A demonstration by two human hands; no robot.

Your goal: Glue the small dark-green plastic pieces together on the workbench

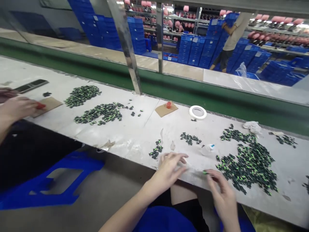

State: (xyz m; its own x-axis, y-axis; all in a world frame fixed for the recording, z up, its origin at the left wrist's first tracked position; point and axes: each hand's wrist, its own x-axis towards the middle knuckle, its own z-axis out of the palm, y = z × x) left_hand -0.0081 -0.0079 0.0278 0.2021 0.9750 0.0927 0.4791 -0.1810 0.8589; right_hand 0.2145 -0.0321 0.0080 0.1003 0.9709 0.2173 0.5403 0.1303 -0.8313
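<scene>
My left hand [170, 167] lies at the near edge of the white worktable [135, 135], fingers spread and pointing right, palm down on the surface. My right hand [220, 190] is just to its right; its fingertips pinch a small dark green piece [205, 172]. A big heap of small black-and-green pieces [251, 164] lies right beside my right hand. Two smaller clusters [156, 150] [190, 138] lie just beyond my left hand. The image is blurred, so the pieces' shape is unclear.
A roll of white tape [197, 112], a cardboard scrap with a red cap [166, 108] and a small bottle [208, 149] lie on the table. At far left a co-worker's hand [18, 108] works beside more piles [101, 112]. A green conveyor belt [193, 93] runs behind. Blue crates are stacked beyond.
</scene>
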